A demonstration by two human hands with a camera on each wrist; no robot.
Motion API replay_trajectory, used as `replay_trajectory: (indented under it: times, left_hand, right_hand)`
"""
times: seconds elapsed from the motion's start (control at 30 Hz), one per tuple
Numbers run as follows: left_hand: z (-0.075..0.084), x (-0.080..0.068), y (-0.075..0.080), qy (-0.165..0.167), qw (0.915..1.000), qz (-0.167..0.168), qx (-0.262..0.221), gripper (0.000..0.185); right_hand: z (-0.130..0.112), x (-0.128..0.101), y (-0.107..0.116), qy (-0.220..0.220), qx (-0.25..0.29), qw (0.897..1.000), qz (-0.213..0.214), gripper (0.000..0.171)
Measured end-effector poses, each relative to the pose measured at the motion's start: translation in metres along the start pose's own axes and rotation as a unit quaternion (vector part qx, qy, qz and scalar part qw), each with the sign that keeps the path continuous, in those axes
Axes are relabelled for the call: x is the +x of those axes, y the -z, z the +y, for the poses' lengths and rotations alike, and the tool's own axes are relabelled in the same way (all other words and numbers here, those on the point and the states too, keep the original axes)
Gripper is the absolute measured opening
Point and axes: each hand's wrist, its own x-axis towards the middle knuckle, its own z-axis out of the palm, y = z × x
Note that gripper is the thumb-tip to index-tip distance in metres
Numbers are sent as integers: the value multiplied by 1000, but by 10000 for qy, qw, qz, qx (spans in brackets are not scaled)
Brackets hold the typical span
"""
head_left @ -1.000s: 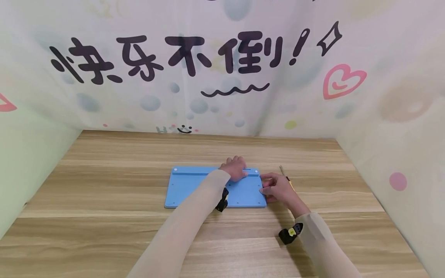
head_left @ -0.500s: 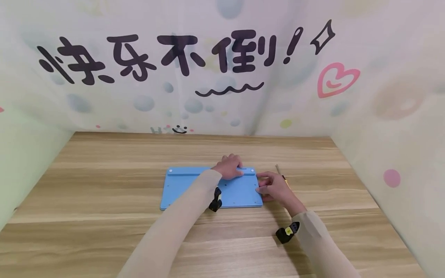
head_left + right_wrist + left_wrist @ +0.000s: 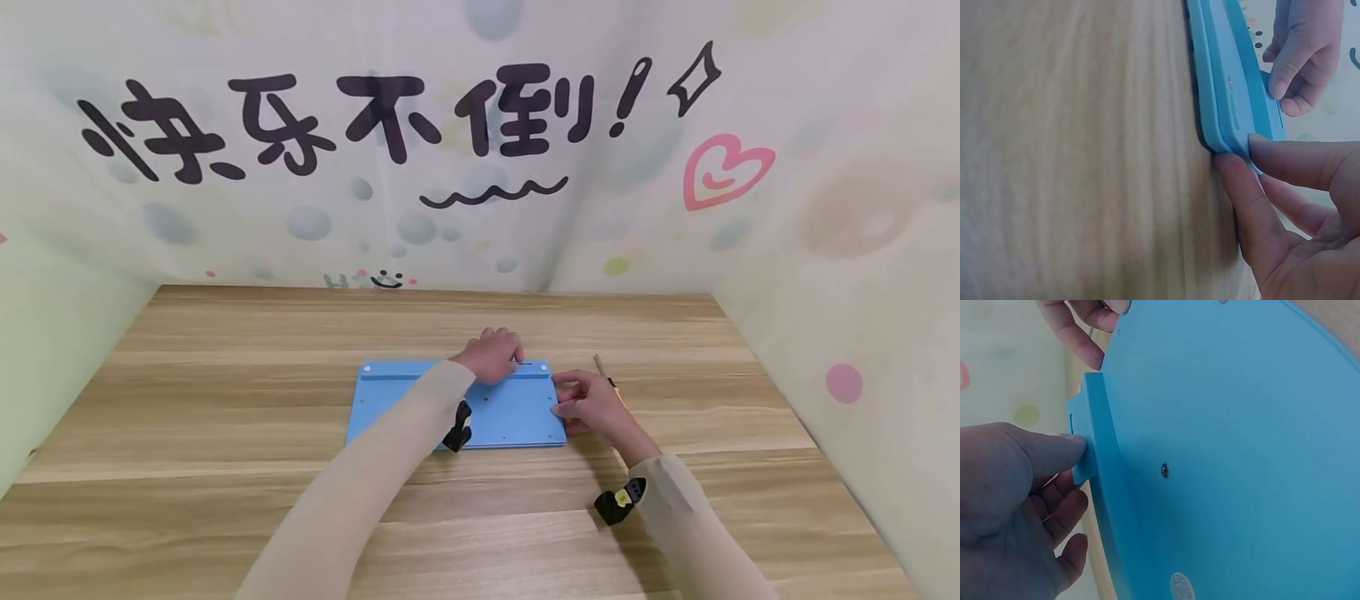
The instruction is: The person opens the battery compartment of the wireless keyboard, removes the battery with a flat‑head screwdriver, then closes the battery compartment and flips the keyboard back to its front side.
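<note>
Head view: flat blue keyboard (image 3: 457, 404), underside up, centre frame on the wooden table (image 3: 225, 417). Left hand (image 3: 491, 357) pinches its small tab (image 3: 1085, 464); right hand (image 3: 588, 402) pinches the right corner. Right wrist view alone shows the edge profile.

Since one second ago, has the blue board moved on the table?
No. The board lies at the same gap from the screwdriver beside it; only the view shifted slightly.
</note>
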Motion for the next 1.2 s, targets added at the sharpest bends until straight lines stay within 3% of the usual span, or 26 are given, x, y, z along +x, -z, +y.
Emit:
replay_trajectory:
  times: [0.2,0.33,0.6,1.2]
  left_hand:
    - [-2,1,5,-113,9987,-353,-349,16]
    - [-6,3,6,-213,9971,-396,-611,15]
    - [-15,8,5,-453,9944,-124,-951,13]
    - [-35,22,11,-183,9892,300,-1422,16]
  right_hand:
    - [0,0,1,40,-50,10000,19,49]
    - [0,1,1,24,-64,10000,34,49]
    - [2,4,1,-81,29,9999,99,49]
    - [2,3,-1,-100,31,9999,114,49]
